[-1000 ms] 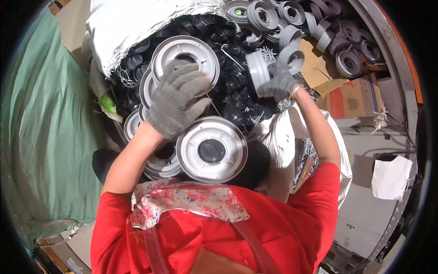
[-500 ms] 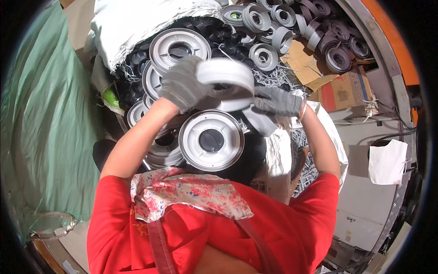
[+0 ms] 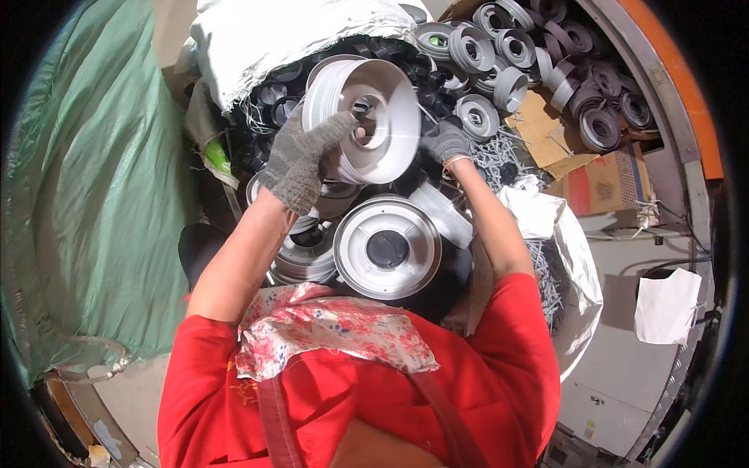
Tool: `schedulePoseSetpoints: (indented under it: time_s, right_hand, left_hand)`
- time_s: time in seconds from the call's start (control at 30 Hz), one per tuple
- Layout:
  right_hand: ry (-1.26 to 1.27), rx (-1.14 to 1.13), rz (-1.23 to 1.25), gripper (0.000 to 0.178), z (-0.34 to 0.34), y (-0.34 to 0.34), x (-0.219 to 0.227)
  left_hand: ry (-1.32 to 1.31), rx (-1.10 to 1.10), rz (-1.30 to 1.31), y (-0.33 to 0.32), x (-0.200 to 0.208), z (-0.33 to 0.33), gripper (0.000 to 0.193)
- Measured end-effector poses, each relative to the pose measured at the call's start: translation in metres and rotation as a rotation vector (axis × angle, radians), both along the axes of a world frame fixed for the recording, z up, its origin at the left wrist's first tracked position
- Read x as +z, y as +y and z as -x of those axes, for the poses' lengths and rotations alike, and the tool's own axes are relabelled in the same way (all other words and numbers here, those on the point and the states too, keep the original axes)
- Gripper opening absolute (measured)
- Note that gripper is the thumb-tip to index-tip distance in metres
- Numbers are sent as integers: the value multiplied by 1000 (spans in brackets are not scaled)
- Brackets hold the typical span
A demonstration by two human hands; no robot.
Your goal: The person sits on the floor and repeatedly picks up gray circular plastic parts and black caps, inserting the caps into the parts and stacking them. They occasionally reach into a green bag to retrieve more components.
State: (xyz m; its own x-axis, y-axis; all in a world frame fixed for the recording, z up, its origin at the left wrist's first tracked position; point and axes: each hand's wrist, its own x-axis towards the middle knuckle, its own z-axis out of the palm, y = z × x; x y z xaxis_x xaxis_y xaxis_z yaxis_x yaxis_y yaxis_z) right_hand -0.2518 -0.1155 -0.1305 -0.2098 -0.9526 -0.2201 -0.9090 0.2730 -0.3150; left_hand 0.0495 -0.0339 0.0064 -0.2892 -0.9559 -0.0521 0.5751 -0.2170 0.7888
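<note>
My gloved left hand grips a grey plastic wheel-shaped part by its near left side, thumb at the central hole. The part is tilted, its hollow side turned to the right. My gloved right hand is just right of it, at the edge of a heap of black plastic caps; its fingers are curled, and what they hold, if anything, is hidden. Below, a round grey part with a black centre lies near my lap. Several similar grey parts are stacked to its left.
More grey rings are piled at the far right, beside cardboard. Grey plastic pins lie near my right wrist, and a white sack is right of my forearm. A white sack covers the far side; a green sheet hangs left.
The grey part has turned up on its side and moved away from me, now in my left hand alone. My right hand has left it and moved to the black caps.
</note>
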Motion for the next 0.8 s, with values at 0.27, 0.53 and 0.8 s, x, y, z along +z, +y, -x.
schedulePoseSetpoints:
  time_s: [0.27,0.53,0.8]
  right_hand:
    - [-334,608,927,35,-87,118,157]
    - [-201,576,743,37,-121,130,176]
    - [52,738,589,71,-139,144,203]
  left_hand:
    - [125,-120,-239,22,-5,15,22]
    - [138,-128,-173,45,-12,-7,13]
    - [-38,-119,18,59,-5,-18,16]
